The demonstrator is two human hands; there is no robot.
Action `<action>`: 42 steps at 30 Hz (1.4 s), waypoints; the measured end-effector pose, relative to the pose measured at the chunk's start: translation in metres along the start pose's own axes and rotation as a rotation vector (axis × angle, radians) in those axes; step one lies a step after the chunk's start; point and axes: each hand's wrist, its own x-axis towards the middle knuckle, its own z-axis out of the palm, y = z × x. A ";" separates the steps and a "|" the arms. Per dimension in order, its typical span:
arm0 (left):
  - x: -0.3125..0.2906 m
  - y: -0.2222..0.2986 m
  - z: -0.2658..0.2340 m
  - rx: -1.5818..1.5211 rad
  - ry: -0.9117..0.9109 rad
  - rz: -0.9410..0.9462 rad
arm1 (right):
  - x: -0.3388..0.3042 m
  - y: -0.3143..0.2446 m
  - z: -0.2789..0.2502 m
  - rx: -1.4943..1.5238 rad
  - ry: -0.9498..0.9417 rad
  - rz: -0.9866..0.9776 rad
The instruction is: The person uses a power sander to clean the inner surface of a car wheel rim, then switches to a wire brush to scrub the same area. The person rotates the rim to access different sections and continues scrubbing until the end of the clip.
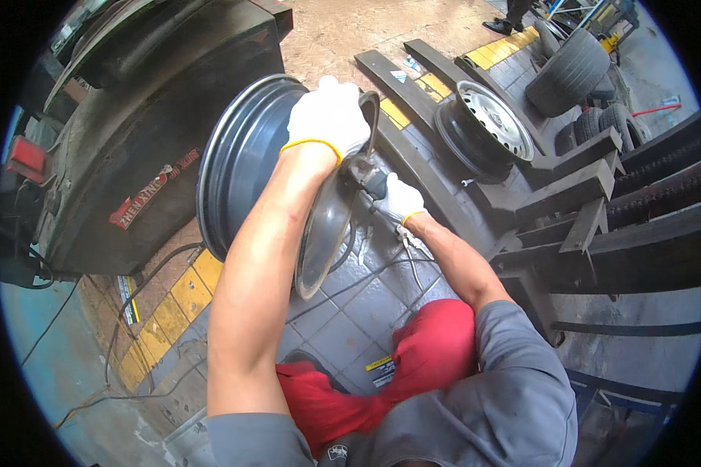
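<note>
A dark steel wheel rim (245, 156) stands upright on its edge in front of me, its barrel to the left and its near flange to the right. My left hand (327, 117), in a white glove with a yellow cuff, grips the top of that rim. Also gloved, my right hand (401, 201) is closed around a dark handheld power tool that looks like an angle grinder (364, 173). The tool's head is against or very close to the wheel's right side; actual contact cannot be made out. Its working end is partly hidden by the rim.
On the left stands a large black machine (202, 93). Another rim with a silver face (494, 121) rests by dark metal beams (413, 148) on the right. Tyres (568, 74) lie farther back. Cables (152, 280) trail over the tiled floor (339, 335). A person's shoe (497, 26) shows far off.
</note>
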 end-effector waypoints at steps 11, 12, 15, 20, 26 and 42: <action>-0.001 -0.001 0.008 0.049 0.026 0.034 | -0.014 0.018 0.016 0.062 0.055 0.060; -0.001 -0.003 0.008 0.058 0.015 0.043 | -0.011 0.020 0.011 0.041 0.001 0.009; -0.001 -0.002 0.005 0.043 0.018 0.016 | -0.001 0.019 0.003 0.030 -0.032 -0.016; 0.003 0.000 0.004 0.047 0.019 0.006 | -0.011 0.018 0.003 0.102 -0.080 -0.020; -0.001 -0.002 0.008 0.031 0.066 0.022 | -0.053 0.008 0.051 0.253 -0.338 -0.047; -0.001 0.002 0.004 0.090 0.000 -0.001 | 0.025 -0.034 0.022 0.085 0.116 -0.072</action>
